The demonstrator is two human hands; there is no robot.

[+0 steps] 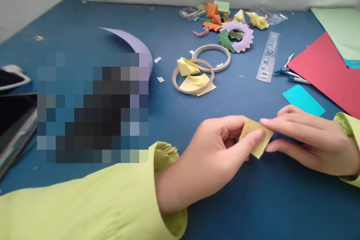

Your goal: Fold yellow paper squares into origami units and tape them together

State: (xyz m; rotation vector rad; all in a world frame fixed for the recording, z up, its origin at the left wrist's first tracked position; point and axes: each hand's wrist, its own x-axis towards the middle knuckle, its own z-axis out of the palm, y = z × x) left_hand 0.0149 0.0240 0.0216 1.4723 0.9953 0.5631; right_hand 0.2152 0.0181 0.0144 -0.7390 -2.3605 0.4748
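A small folded piece of yellow paper (pixel 254 146) is pinched between the thumb and fingers of my left hand (pixel 213 157), above the blue table. The thumb lies flat across its face, and the curled fingers are partly hidden behind it. From the right, my right hand (pixel 315 138) reaches in with its fingers stretched out. Its index fingertip touches the paper's upper right edge, while the thumb sits apart, just below the right corner. Beyond my hands, folded yellow paper pieces (pixel 198 82) lie in and beside a tape roll (pixel 174 82).
A second tape roll (pixel 228 54), a purple-and-green folded paper ring (pixel 244 39) and a clear ruler (pixel 267 60) lie farther back. Red paper (pixel 323 63), a turquoise sheet (pixel 305 101) and a compass (pixel 284 70) are at right. A curled purple strip (pixel 144 54) and a blurred-out area occupy the left.
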